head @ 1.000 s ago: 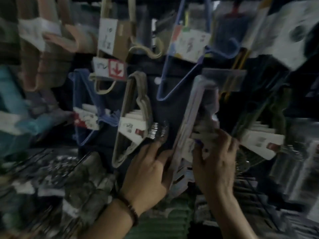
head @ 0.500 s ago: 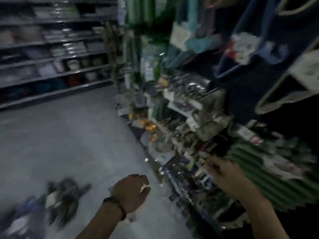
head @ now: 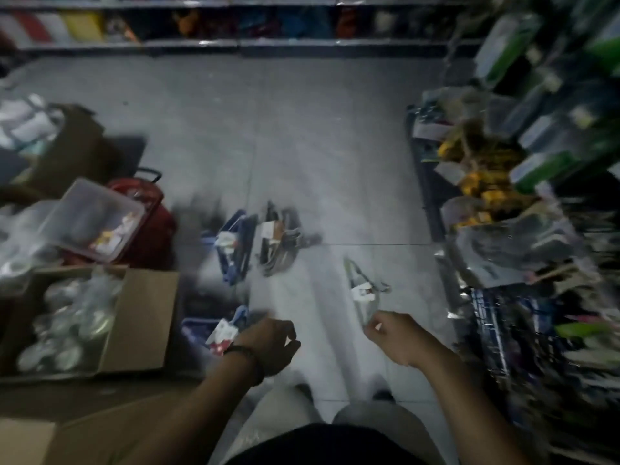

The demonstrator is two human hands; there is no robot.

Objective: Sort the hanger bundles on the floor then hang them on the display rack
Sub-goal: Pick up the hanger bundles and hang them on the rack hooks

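Observation:
Several hanger bundles lie on the grey floor. A blue bundle (head: pixel 233 250) and a dark bundle (head: pixel 280 241) with paper labels sit side by side in the middle. A pale bundle (head: pixel 360 290) lies to their right. Another blue bundle (head: pixel 221 330) with a red-and-white label lies just beyond my left hand (head: pixel 268 344), which hovers over it with loosely curled fingers and holds nothing. My right hand (head: pixel 399 337) hangs near the pale bundle's near end, fingers curled; blur hides whether it touches. The display rack (head: pixel 523 229) stands on the right, crowded with packaged goods.
An open cardboard box (head: pixel 141 313) of wrapped items sits at the left, with a clear plastic tub (head: pixel 97 219) and a red basket (head: pixel 151 209) behind it. Shelving (head: pixel 235 45) lines the far side of the aisle. My legs fill the bottom centre.
The view swung from the hanging bundles on the rack down to the floor. Both hands let go of the hung bundle and dropped toward the bundles on the floor.

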